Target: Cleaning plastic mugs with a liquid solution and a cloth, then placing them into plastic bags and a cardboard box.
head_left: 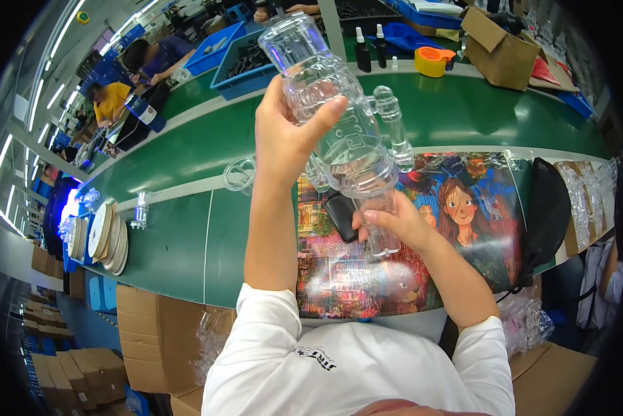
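A large clear glass vessel (356,142), with a wide cylinder at its top, a ringed body and side tubes, is held tilted above the table. My left hand (283,135) is wrapped round its upper body, thumb across the front. Lower down, my right hand (401,220) grips the narrow stem. Beneath the vessel lies a glossy mat (464,270) printed with colourful cartoon figures. A rounded black object (342,216) rests on the mat beside my right hand; its kind is unclear. Left of my left forearm is a clear round piece (239,174) on the green table.
To the left stand white spools (107,239) and a small clear glass piece (140,210). Blue bins (245,76), black spray bottles (362,52), an orange tape dispenser (431,62) and a cardboard box (498,52) line the far side. Other people (110,104) sit at far left.
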{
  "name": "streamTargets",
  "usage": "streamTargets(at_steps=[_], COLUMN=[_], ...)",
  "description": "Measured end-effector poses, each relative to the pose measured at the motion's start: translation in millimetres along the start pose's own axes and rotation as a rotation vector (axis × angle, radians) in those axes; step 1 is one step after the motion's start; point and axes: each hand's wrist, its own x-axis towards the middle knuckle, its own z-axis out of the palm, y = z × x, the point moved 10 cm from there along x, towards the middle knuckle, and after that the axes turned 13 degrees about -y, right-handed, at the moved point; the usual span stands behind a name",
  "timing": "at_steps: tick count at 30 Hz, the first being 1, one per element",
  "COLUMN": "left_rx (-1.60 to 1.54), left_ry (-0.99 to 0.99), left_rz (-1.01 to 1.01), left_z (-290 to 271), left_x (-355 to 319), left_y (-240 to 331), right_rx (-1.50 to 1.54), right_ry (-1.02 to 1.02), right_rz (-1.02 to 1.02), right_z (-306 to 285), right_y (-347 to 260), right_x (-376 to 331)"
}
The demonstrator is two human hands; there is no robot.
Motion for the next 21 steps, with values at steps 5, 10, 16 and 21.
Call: streamTargets(at_steps=[5,10,16,21], left_rx=[0.045,0.082,0.052,0.08], left_ry=[-0.043,-0.04,-0.053,-0.078], left_rz=[-0.007,0.001,-0.001,-0.005], left_z=[16,19,22,25], left_x=[-1,0,-1,-1], left_y=[4,3,2,1], right_rx=[0.015,0.02,0.008,0.015], right_ry=[-0.03,0.014,0.017,0.028], right_rz=[-0.052,-0.073,-0.072,-0.112], right_z=[1,1,-1,-2], right_y=[-2,-6,-7,-11], right_x=[0,0,-1,-2])
